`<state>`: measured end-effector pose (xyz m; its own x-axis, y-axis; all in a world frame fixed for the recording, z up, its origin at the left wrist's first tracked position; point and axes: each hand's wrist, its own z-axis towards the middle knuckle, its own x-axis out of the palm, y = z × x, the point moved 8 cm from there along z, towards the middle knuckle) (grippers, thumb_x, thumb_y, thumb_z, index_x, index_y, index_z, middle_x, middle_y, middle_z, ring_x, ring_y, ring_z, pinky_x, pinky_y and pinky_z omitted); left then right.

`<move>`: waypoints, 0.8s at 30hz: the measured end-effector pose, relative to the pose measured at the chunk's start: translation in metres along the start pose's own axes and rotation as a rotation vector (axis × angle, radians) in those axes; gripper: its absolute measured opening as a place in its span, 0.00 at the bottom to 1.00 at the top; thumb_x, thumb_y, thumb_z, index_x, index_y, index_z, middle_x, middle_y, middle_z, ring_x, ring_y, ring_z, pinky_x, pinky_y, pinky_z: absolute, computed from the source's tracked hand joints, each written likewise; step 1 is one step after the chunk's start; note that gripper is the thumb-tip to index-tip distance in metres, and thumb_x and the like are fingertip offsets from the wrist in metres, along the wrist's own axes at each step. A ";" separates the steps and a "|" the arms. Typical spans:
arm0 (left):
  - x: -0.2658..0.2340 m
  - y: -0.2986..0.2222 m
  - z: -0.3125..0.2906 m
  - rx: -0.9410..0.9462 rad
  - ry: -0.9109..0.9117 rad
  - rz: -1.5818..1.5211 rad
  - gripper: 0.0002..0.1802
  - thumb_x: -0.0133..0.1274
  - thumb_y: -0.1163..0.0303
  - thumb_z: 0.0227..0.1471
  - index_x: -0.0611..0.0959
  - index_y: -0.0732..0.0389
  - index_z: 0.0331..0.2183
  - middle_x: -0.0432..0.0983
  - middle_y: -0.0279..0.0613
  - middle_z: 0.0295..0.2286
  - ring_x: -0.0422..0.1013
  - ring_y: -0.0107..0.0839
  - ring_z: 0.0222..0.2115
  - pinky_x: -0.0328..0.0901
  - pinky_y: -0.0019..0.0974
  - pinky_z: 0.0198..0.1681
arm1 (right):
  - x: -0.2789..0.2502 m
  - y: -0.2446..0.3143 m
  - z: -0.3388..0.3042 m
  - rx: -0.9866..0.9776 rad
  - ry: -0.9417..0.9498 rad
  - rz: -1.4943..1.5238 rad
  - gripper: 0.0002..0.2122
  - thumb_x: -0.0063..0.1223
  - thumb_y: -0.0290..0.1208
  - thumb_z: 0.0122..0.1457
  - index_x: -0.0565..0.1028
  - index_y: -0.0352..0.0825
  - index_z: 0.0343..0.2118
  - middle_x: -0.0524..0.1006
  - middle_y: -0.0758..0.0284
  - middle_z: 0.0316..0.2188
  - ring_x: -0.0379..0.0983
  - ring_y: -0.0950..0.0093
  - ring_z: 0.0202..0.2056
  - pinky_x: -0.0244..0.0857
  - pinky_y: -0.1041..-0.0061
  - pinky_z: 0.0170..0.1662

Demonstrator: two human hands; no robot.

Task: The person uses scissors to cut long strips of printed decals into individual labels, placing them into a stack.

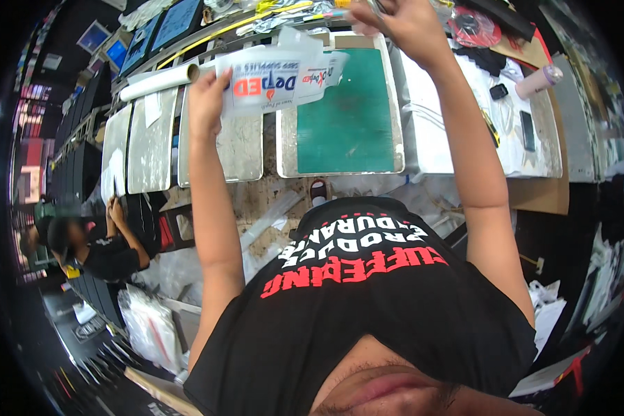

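Note:
My left hand [206,102] is closed on the left edge of a printed translucent film sheet [262,96] with blue and red lettering. The sheet hangs above the boards, its right end over a green cutting mat [347,132]. Farther off to the right, my right hand [408,26] is raised past the mat's far edge with its fingers curled. A small dark, shiny thing shows at those fingers, but blur and the picture's edge keep me from making out what it is.
A white roll [159,82] lies left of my left hand. On the right-hand white sheeting are a pink tumbler [539,82], a phone [527,132] and black cloth [482,61]. A yellow strip [218,43] runs along the back. Another person [107,243] works at the left.

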<state>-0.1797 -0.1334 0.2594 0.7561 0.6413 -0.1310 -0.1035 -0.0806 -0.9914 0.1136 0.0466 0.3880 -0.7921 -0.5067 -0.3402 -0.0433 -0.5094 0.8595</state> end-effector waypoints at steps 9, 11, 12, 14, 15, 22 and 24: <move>-0.163 0.252 0.006 -0.312 -0.308 0.003 0.13 0.57 0.67 0.55 0.81 0.68 0.38 0.78 0.35 0.26 0.68 0.17 0.22 0.58 0.24 0.22 | 0.063 -0.202 -0.194 0.730 0.084 0.185 0.25 0.55 0.45 0.60 0.70 0.28 0.52 0.77 0.67 0.20 0.69 0.83 0.17 0.62 0.84 0.20; -0.177 0.231 0.014 -0.182 -0.354 -0.036 0.12 0.59 0.70 0.54 0.80 0.67 0.39 0.78 0.34 0.25 0.69 0.17 0.22 0.57 0.23 0.21 | 0.088 -0.215 -0.226 0.810 0.079 0.212 0.25 0.54 0.46 0.61 0.69 0.28 0.51 0.76 0.68 0.20 0.69 0.83 0.17 0.61 0.85 0.20; -0.192 0.220 0.025 -0.135 -0.351 -0.004 0.12 0.59 0.71 0.53 0.80 0.66 0.39 0.79 0.34 0.26 0.69 0.17 0.22 0.58 0.23 0.21 | 0.102 -0.222 -0.240 0.864 0.095 0.276 0.25 0.53 0.47 0.62 0.69 0.28 0.51 0.76 0.67 0.20 0.69 0.83 0.16 0.60 0.85 0.20; -0.210 0.165 0.048 -0.001 -0.308 0.002 0.12 0.60 0.70 0.52 0.80 0.66 0.37 0.78 0.34 0.25 0.68 0.16 0.21 0.57 0.23 0.20 | 0.122 -0.226 -0.252 0.919 0.106 0.337 0.26 0.51 0.48 0.62 0.68 0.28 0.51 0.76 0.67 0.20 0.68 0.83 0.16 0.60 0.85 0.19; -0.226 0.149 0.061 -0.047 -0.280 0.078 0.12 0.61 0.70 0.51 0.80 0.66 0.36 0.78 0.34 0.25 0.68 0.16 0.21 0.57 0.23 0.20 | 0.134 -0.225 -0.253 0.944 0.121 0.375 0.26 0.51 0.49 0.62 0.68 0.28 0.51 0.76 0.66 0.20 0.68 0.83 0.16 0.60 0.85 0.19; -0.207 0.125 0.091 -0.131 -0.142 0.414 0.11 0.64 0.67 0.46 0.80 0.63 0.27 0.73 0.30 0.20 0.63 0.16 0.17 0.55 0.24 0.18 | 0.168 -0.218 -0.260 0.968 0.250 0.375 0.28 0.47 0.54 0.62 0.67 0.29 0.51 0.75 0.65 0.20 0.70 0.81 0.18 0.62 0.84 0.21; -0.131 0.099 0.084 -0.080 -0.027 0.321 0.11 0.65 0.69 0.44 0.80 0.64 0.28 0.76 0.34 0.22 0.68 0.19 0.19 0.60 0.26 0.21 | 0.165 -0.218 -0.268 0.992 0.289 0.358 0.29 0.46 0.55 0.62 0.67 0.29 0.51 0.75 0.65 0.20 0.71 0.81 0.18 0.62 0.84 0.21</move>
<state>-0.3433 -0.1615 0.1791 0.6755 0.5936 -0.4374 -0.2812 -0.3409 -0.8971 0.1555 -0.1124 0.0419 -0.6894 -0.7240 0.0249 -0.4129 0.4210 0.8076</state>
